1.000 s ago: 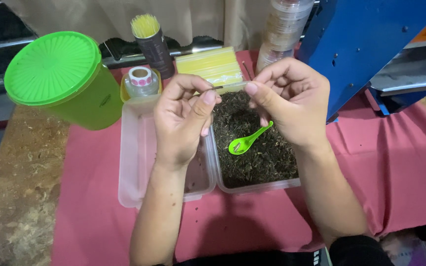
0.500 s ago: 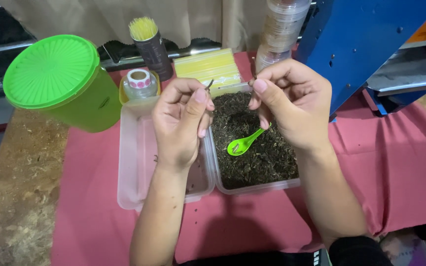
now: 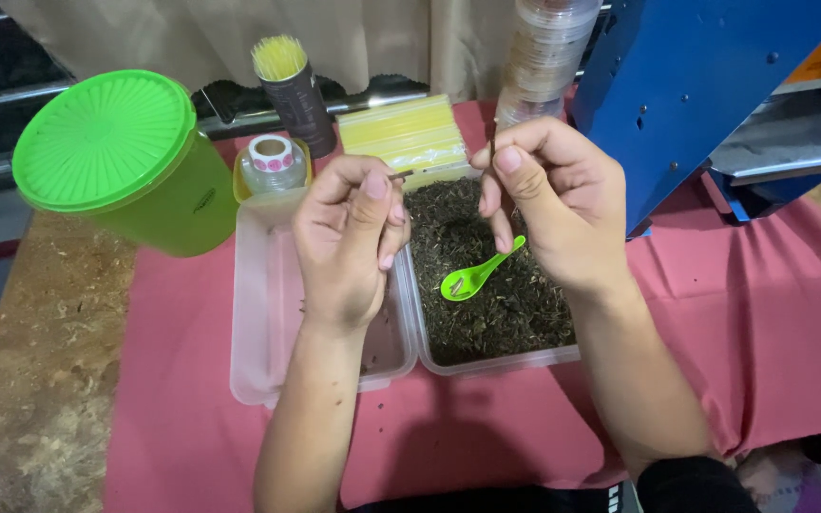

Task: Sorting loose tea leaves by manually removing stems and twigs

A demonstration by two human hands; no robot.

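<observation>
Cloth (image 3: 762, 313): we see a pink cloth covering the table under everything.
Machine (image 3: 705, 85): blue metal body at the far right.
Tub (image 3: 125, 161): green, lidded, at the far left.
Trays: the right tray (image 3: 486, 366) is full of dark dried leaves; the left tray (image 3: 268, 313) beside it is nearly bare.
Left hand (image 3: 349, 242): over the left tray, fingers curled, thumb and forefinger pinched on one end of a thin dark stick (image 3: 401, 175).
Right hand (image 3: 548, 204): over the leaves, pinched shut; we think it holds the stick's other end, though the view is poor.
Spoon (image 3: 475, 275): green, lying on the leaves under the right hand.
</observation>
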